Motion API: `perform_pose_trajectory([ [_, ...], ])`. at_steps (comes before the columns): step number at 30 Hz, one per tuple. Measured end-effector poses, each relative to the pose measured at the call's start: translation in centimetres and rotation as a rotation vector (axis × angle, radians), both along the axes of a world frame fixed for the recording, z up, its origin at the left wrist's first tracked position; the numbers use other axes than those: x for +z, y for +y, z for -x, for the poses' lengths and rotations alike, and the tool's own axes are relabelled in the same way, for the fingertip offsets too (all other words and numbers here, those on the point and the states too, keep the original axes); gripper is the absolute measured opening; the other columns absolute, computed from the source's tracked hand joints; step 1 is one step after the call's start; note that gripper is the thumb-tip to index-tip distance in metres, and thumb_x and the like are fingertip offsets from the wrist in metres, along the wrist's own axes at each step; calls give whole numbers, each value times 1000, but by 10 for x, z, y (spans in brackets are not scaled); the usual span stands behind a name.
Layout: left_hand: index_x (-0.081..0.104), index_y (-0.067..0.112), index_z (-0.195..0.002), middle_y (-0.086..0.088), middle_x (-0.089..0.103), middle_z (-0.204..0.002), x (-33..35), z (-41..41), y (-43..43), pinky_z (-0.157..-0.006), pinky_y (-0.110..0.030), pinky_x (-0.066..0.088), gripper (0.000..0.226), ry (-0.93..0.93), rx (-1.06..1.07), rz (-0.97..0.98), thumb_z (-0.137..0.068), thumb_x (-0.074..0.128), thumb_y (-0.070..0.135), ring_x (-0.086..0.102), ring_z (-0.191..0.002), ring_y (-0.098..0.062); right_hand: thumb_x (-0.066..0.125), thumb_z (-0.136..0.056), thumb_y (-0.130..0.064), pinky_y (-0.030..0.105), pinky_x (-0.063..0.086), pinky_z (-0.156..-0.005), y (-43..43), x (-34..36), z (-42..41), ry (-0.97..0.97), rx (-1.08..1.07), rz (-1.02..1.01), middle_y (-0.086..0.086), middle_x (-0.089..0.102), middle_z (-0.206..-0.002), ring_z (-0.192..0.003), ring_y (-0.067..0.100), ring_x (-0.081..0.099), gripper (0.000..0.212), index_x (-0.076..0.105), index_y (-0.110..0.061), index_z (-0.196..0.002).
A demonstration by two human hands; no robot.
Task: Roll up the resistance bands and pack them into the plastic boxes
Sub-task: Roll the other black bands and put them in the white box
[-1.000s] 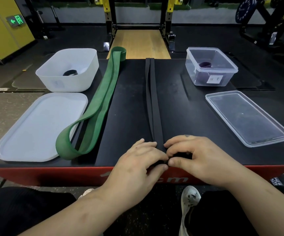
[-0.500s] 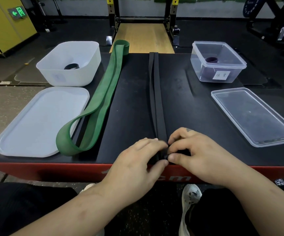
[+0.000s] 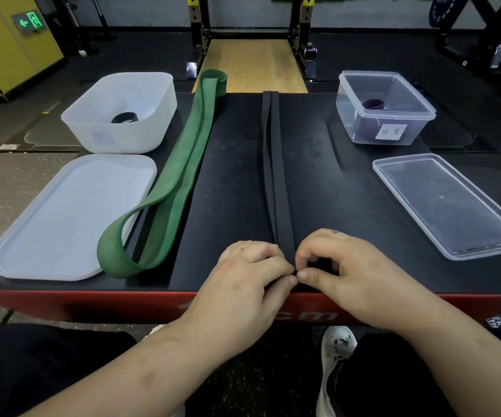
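My left hand (image 3: 243,275) and right hand (image 3: 348,272) both pinch the near end of the long black rubber band (image 3: 276,176) lying along the black platform (image 3: 333,206); I'd roll it tight, edges kept square.

Middle: we've got the narrow band (image 3: 275,164) running front to back along the platform (image 3: 234,176), its near end pinched by the left hand (image 3: 243,275) and right hand (image 3: 354,272).
Left of it: the wide band (image 3: 183,167), near loop on the left lid (image 3: 62,218).
Back left: the left box (image 3: 117,139), a roll (image 3: 125,118) inside, behind that lid.
Right: the right box (image 3: 363,130) behind the right lid (image 3: 442,203).
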State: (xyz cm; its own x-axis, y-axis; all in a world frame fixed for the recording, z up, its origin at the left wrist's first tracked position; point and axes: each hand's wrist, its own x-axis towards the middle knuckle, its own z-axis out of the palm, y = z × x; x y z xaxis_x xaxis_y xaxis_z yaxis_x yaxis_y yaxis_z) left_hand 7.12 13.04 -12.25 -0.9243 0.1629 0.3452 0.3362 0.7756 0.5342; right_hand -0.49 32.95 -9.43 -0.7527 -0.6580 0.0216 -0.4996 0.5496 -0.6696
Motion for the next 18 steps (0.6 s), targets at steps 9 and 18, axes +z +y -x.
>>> perform_pose_trajectory([
  [9,75,33,-101,17,56,-112,-4,2,0,-107,-26,32,31,1,86,-20,-96,50,49,47,-118,-4,79,-84,-41,27,45,-100,2,-4,-6,115,29,-108,-30,57,-115,-119,-4,47,31,55,-54,-98],
  [18,58,43,-121,28,58,-123,0,2,-12,-123,-27,15,35,-73,28,20,-90,53,58,35,-137,10,75,-89,-45,33,46,-102,4,-7,4,127,29,-64,-31,60,-115,-119,-2,50,21,73,-44,-109],
])
